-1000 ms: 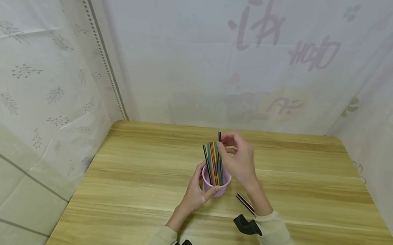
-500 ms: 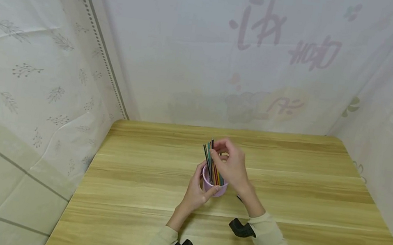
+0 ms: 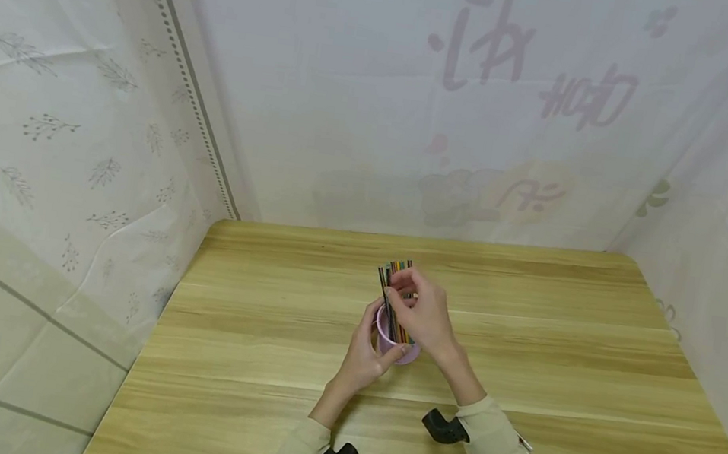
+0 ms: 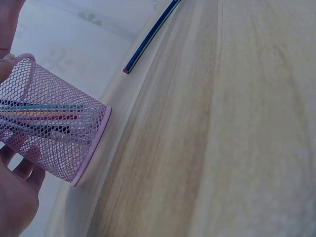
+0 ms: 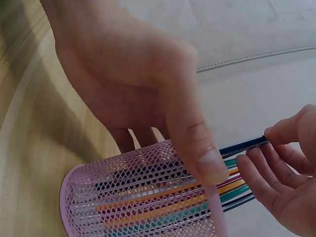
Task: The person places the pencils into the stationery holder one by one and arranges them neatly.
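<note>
A pink mesh pencil cup [image 3: 397,356] stands tilted, filled with several thin striped pencils [image 5: 148,202] in orange, yellow, teal, red and dark blue. My left hand [image 3: 364,354] grips the cup, thumb over its near rim and fingers round the far side. Above the rim, my right hand [image 3: 423,311] pinches the upper end of a dark pencil [image 5: 244,145] between thumb and fingers. That pencil runs down along the bundle into the cup. Part of the bundle is hidden behind the right hand in the head view.
On the wooden table [image 3: 270,307], a loose dark blue pencil [image 4: 148,42] lies to the right of the cup, mostly under the right sleeve [image 3: 503,449] in the head view. Patterned curtains [image 3: 366,105] hang behind the table and at both sides.
My right hand has come left and down, and the dark pencil it pinches has dropped deeper among the others. My left hand keeps the cup in place. The right forearm now covers more of the loose pencil.
</note>
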`<control>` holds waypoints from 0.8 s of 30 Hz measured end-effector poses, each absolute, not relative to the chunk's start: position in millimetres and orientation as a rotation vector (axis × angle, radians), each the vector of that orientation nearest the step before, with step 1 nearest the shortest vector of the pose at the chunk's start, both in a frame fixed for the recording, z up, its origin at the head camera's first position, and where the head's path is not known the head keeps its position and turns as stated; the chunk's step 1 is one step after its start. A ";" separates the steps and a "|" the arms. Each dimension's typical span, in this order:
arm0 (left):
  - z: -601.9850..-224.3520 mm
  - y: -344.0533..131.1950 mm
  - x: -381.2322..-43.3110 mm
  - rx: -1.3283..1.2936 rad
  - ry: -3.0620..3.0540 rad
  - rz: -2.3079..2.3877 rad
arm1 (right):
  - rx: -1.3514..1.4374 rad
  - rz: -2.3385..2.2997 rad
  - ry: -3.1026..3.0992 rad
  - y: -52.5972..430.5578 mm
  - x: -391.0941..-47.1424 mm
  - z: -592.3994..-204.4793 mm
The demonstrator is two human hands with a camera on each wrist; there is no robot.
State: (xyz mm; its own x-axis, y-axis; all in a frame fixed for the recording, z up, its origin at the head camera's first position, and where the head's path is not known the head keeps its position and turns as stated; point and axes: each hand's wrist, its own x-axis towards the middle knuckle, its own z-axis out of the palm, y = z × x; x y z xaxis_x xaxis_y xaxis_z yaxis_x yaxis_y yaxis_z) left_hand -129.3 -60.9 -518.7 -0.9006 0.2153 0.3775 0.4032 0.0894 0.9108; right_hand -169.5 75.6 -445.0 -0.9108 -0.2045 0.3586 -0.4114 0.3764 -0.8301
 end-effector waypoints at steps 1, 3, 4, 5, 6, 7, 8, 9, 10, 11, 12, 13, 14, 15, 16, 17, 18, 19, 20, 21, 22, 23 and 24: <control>-518.7 -60.7 -129.2 -0.630 -2.204 -1.928 | 0.551 1.553 -2.444 76.1 -169.3 -445.7; -518.4 -60.2 -128.9 -0.628 -2.203 -1.940 | 0.549 1.548 -2.453 77.0 -168.7 -446.7; -518.3 -60.0 -128.9 -0.628 -2.203 -1.944 | 0.544 1.548 -2.457 77.6 -168.4 -447.3; -517.9 -59.8 -128.7 -0.630 -2.205 -1.944 | 0.538 1.546 -2.463 78.3 -168.0 -447.8; -517.5 -59.7 -128.6 -0.631 -2.206 -1.946 | 0.534 1.547 -2.466 79.0 -167.6 -447.9; -517.2 -59.6 -128.5 -0.631 -2.208 -1.947 | 0.529 1.545 -2.469 80.0 -167.0 -448.0; -517.0 -59.5 -128.4 -0.635 -2.209 -1.944 | 0.524 1.543 -2.472 81.2 -166.6 -448.3; -517.0 -59.6 -128.6 -0.640 -2.208 -1.937 | 0.517 1.542 -2.473 82.7 -166.2 -448.4; -516.8 -59.6 -128.7 -0.645 -2.206 -1.929 | 0.509 1.539 -2.474 84.3 -165.7 -448.4; -516.7 -59.6 -128.8 -0.650 -2.203 -1.919 | 0.503 1.537 -2.471 86.1 -165.3 -448.3; -516.6 -59.6 -129.0 -0.652 -2.198 -1.918 | 0.497 1.534 -2.467 88.2 -165.0 -448.4; -516.5 -59.5 -129.2 -0.655 -2.193 -1.913 | 0.490 1.531 -2.464 90.6 -164.6 -448.5; -516.6 -59.4 -129.4 -0.653 -2.191 -1.912 | 0.480 1.527 -2.463 93.0 -164.4 -448.7; -516.4 -59.4 -129.5 -0.650 -2.188 -1.916 | 0.467 1.526 -2.463 95.5 -164.1 -449.1; -516.1 -59.2 -129.4 -0.641 -2.188 -1.921 | 0.454 1.527 -2.464 98.1 -163.7 -449.5; -516.2 -59.1 -129.4 -0.632 -2.188 -1.928 | 0.439 1.532 -2.465 100.8 -163.5 -449.9; -516.0 -58.9 -129.4 -0.622 -2.187 -1.941 | 0.426 1.537 -2.468 103.8 -163.2 -450.7; -516.0 -58.8 -129.3 -0.612 -2.189 -1.948 | 0.414 1.543 -2.471 106.7 -162.9 -451.6; -516.3 -58.7 -129.3 -0.603 -2.190 -1.959 | 0.399 1.548 -2.476 109.6 -162.7 -453.0; -516.4 -58.5 -129.2 -0.594 -2.187 -1.967 | 0.383 1.558 -2.482 112.6 -162.3 -453.7; -516.7 -58.5 -129.0 -0.588 -2.187 -1.973 | 0.370 1.557 -2.488 115.6 -161.8 -454.6; -516.8 -58.4 -128.9 -0.585 -2.184 -1.976 | 0.360 1.554 -2.492 118.5 -161.3 -455.7; -516.8 -58.3 -128.8 -0.586 -2.181 -1.976 | 0.355 1.547 -2.494 121.3 -160.6 -456.6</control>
State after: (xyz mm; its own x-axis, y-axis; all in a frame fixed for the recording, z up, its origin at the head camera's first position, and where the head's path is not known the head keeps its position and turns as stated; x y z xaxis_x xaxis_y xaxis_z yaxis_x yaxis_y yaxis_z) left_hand -128.8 -58.3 -516.8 -0.9144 0.1901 0.3574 0.3744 0.0611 0.9253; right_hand -160.6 121.3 -456.6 -0.9543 -0.1045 0.2798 -0.2971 0.4287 -0.8532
